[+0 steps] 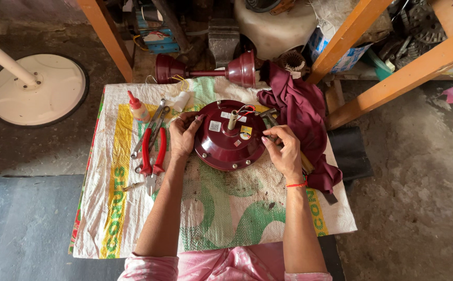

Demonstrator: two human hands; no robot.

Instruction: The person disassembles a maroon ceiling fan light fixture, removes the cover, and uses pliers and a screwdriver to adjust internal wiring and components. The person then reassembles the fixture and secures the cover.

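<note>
Red-handled pliers [152,156], a small glue bottle [138,108] and a maroon cloth [302,112] lie on the woven sack [221,213].

The round, dark-red metal fan motor housing [230,140] lay flat on the woven plastic sack covering the desk [221,208], its domed side up. A short pale shaft stood upright from its centre, with small stickers and red wires beside it. Small screws dotted its glossy rim.

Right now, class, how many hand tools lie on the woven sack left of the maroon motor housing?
2: red-handled pliers and a grey metal tool beside them, near the left hand. Others may hide under the maroon cloth.
</note>
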